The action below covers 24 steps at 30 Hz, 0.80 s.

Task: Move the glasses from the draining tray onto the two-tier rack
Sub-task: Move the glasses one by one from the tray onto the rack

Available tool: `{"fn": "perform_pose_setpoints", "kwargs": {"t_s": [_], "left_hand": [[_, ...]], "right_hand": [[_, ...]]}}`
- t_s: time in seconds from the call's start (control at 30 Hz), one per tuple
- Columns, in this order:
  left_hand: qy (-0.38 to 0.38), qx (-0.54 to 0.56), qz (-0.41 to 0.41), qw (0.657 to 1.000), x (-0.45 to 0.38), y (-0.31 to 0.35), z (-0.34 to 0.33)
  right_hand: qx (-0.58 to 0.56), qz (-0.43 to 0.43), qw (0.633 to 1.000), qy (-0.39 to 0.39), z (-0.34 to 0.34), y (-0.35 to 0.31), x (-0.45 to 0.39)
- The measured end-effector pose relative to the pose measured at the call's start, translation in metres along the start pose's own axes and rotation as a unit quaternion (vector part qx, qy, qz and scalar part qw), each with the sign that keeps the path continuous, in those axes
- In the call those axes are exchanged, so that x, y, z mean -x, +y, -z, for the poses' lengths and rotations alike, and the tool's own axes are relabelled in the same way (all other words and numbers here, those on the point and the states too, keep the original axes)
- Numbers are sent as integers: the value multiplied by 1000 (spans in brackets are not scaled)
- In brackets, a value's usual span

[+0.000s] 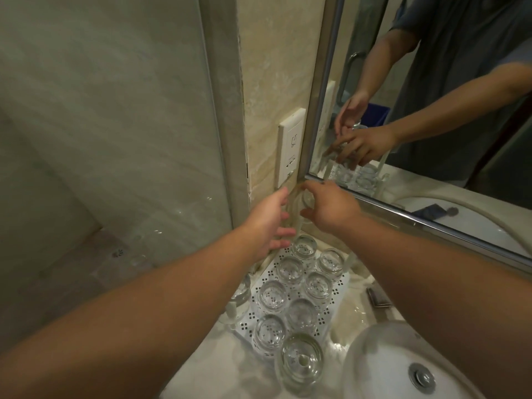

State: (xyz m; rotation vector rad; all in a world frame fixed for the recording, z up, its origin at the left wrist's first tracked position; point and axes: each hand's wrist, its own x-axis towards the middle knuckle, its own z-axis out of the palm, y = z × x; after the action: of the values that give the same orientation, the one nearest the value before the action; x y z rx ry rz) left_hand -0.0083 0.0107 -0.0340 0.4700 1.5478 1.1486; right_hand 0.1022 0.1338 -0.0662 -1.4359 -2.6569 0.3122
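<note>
Clear glass [299, 205] held tilted sideways between both hands.

Corner above tray: closed in by glass panel [115, 139] on the left, tiled wall with socket plate [290, 145] behind, mirror [431, 110] on the right.
Draining tray [276, 254]: crowded with upturned glasses [290, 269] standing just beside one another; only narrow gaps between them.
Both hands, left [267, 226] and right [328, 208], fill the corner.
Desk [218, 367] edge: sink basin [403, 367] at right.
</note>
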Motion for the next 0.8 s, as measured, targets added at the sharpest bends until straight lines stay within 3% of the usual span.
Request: {"fn": "perform_pose_setpoints", "kwargs": {"t_s": [0.37, 0.57, 0.8], "left_hand": [[15, 142, 35, 989, 25, 1, -14], [-56, 274, 127, 952, 50, 2, -27], [-120, 379, 143, 906, 77, 17, -36]], "right_hand": [[29, 32, 994, 99, 65, -17, 41], [26, 61, 988, 139, 95, -37, 75], [36, 91, 985, 141, 106, -53, 104]]}}
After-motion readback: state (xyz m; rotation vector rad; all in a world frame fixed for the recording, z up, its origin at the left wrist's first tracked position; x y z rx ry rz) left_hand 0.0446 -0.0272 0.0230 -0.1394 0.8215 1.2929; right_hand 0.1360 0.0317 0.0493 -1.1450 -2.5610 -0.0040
